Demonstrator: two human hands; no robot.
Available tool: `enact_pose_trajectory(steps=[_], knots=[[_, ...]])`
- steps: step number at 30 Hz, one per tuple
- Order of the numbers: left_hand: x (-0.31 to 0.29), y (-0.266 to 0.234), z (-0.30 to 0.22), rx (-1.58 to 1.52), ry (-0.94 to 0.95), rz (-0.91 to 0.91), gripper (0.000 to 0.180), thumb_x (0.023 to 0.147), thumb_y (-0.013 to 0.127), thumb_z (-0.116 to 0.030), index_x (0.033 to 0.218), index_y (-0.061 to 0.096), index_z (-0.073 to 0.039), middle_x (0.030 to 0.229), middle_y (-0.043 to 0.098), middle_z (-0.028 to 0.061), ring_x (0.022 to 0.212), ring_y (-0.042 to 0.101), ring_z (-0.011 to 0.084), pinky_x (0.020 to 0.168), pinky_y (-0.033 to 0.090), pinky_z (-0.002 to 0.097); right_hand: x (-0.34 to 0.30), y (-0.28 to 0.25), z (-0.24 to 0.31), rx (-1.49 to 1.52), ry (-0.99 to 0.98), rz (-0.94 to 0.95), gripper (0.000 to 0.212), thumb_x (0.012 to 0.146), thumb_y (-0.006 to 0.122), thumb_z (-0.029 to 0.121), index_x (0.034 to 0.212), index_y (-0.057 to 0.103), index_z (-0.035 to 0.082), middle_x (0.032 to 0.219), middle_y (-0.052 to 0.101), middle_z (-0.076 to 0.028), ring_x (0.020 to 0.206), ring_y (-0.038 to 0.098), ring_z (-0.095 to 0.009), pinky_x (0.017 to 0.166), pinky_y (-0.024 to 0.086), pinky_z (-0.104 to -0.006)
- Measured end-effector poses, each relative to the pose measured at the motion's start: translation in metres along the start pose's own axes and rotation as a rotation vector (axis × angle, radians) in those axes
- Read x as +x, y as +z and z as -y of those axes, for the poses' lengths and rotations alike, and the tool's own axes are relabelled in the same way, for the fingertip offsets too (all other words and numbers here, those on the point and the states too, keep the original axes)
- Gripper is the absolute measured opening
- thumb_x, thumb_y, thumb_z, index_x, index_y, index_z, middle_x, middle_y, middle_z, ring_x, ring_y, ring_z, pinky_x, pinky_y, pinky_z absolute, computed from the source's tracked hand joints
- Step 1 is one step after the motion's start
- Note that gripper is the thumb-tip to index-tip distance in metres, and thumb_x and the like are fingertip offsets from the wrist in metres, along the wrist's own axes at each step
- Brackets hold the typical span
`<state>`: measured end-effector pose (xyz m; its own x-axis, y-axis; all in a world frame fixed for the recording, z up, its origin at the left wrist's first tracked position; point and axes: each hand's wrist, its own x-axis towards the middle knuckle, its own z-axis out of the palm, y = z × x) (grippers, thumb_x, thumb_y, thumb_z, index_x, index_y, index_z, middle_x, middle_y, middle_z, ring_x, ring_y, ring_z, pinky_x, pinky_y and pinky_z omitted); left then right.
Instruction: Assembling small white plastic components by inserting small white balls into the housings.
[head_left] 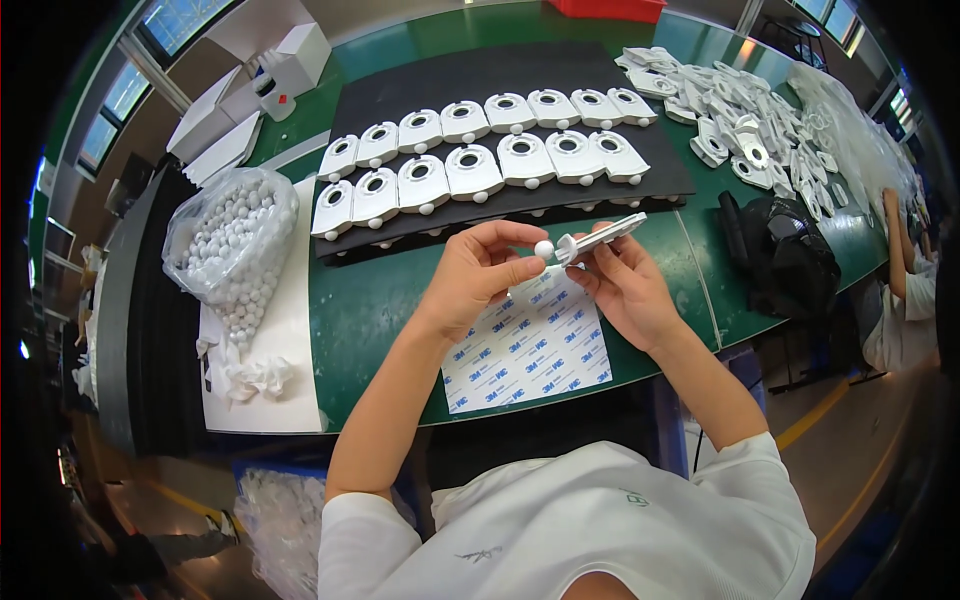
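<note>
The left hand (478, 272) covers the near end of the white plastic part (600, 237), so how the small white ball (543, 248) meets it cannot be told. The sheet of adhesive pads (528, 350) is partly hidden under both hands. At the far edge of the desk (370, 330), the red bin (605, 8) is cut off by the picture's top, and the heap of white parts (760, 110) blurs toward the rim.

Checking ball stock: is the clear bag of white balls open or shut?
Open. The clear plastic bag lies slumped on the white sheet, with white balls spilling from its lower mouth.
</note>
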<state>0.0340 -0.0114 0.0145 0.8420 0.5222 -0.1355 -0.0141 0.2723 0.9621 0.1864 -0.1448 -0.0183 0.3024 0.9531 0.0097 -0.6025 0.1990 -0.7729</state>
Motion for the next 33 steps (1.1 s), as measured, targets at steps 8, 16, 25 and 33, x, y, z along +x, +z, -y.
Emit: enact_pose_trajectory(steps=[8,16,25,33], knots=[[-0.002,0.002,-0.003,0.077,0.022,0.01,0.027,0.069,0.073,-0.006,0.095,0.064,-0.006,0.078,0.061,-0.0018,0.063,0.049,0.0013,0.05,0.035,0.0153,-0.001,0.0,0.0,-0.013,-0.015,0.01,0.019,0.093,0.044,0.013,0.111,0.05,0.012,0.111,0.054,-0.006,0.102,0.053,-0.016,0.089,0.044,-0.032],[0.001,0.002,0.003,0.255,0.227,0.009,0.026,0.061,0.077,-0.003,0.084,0.065,-0.004,0.069,0.057,-0.0019,0.059,0.049,0.003,0.051,0.037,0.017,-0.001,0.016,0.006,-0.106,0.061,-0.087,0.021,0.093,0.045,0.014,0.112,0.046,0.007,0.102,0.056,-0.004,0.091,0.055,-0.011,0.079,0.046,-0.0258],[-0.007,0.005,0.002,0.207,0.332,0.202,0.022,0.064,0.077,-0.006,0.074,0.057,-0.004,0.061,0.042,-0.0063,0.057,0.037,0.0003,0.05,0.029,0.0174,-0.008,0.017,0.005,-0.268,0.02,-0.02,0.023,0.092,0.049,0.015,0.112,0.044,0.006,0.081,0.052,0.001,0.062,0.047,-0.004,0.055,0.039,-0.0177],[-0.013,0.005,-0.017,0.38,0.423,0.11,0.033,0.061,0.08,-0.012,0.087,0.061,-0.004,0.057,0.038,-0.0066,0.052,0.033,0.0019,0.047,0.025,0.0193,-0.006,0.021,0.004,-0.22,-0.081,-0.003,0.022,0.092,0.049,0.017,0.112,0.045,0.009,0.083,0.054,0.001,0.061,0.045,-0.003,0.054,0.036,-0.017]])
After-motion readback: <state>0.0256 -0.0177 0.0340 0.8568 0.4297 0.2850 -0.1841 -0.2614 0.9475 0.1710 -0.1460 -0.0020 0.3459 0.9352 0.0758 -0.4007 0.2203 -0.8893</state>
